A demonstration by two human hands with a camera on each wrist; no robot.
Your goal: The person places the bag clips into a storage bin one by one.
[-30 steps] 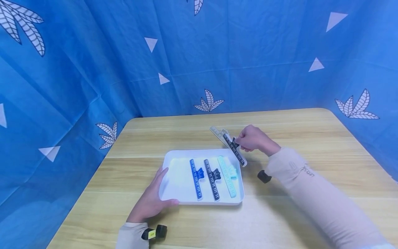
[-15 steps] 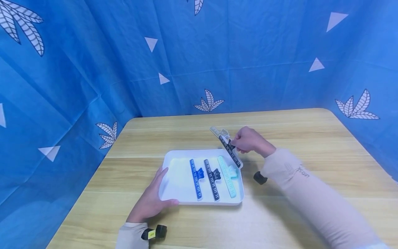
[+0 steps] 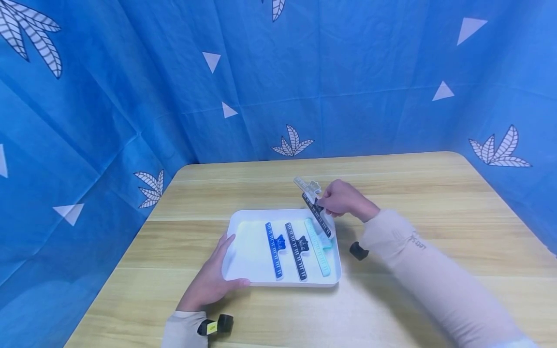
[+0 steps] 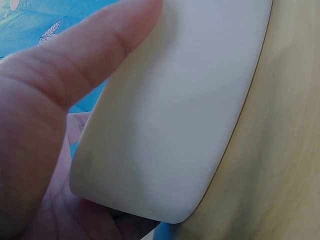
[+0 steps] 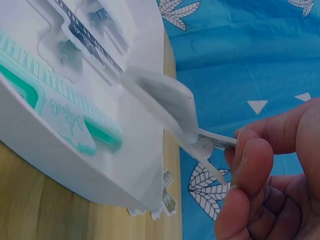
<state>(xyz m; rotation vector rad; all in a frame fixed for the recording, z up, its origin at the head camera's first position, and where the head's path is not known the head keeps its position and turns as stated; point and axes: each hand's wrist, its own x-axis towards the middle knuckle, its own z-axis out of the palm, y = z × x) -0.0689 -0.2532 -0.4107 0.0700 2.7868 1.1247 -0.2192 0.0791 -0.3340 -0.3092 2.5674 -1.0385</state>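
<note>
My right hand [image 3: 344, 198] pinches the handle of a black clip [image 3: 316, 215] with a long piano-key-printed bar, held tilted over the far right corner of the white tray [image 3: 243, 282]. In the right wrist view the clip [image 5: 165, 102] shows side-on, its grip levers between thumb and fingers. Inside the tray lie a blue clip [image 3: 274, 251], a second black clip [image 3: 297, 251] and a mint-green clip [image 3: 318, 247], side by side. My left hand [image 3: 213, 278] holds the tray's near left corner, thumb along the near wall [image 4: 165, 125] and fingers on the left side.
A pale, whitish clip [image 3: 301, 183] lies on the wooden table [image 3: 391, 290] behind the tray, partly covered by the held clip in the head view. A blue patterned curtain [image 3: 348, 72] hangs behind and to the left of the table.
My right hand has shifted left and slightly nearer, carrying the black clip from beside the tray's far right corner to over it. The left hand and tray have stayed put.
</note>
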